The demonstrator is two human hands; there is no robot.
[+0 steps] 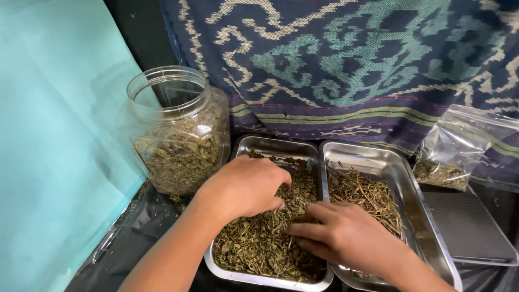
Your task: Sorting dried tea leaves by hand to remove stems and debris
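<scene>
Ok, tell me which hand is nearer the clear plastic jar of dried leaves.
Left. The left hand digs in the left steel tray, just right of the clear plastic jar. The right hand lies farther right, across both trays.

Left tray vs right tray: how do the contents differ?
The left tray holds a deep, nearly full bed of leafy flakes; the right tray holds a thin scatter of stems, its base largely bare. Both hands, left hand and right hand, dig in the left one. Both trays are shiny rectangular metal.

A small home workbench: steel trays [416, 211] of dried herbs, plastic jar [175, 130], woven cloth [346, 59] backdrop.
</scene>
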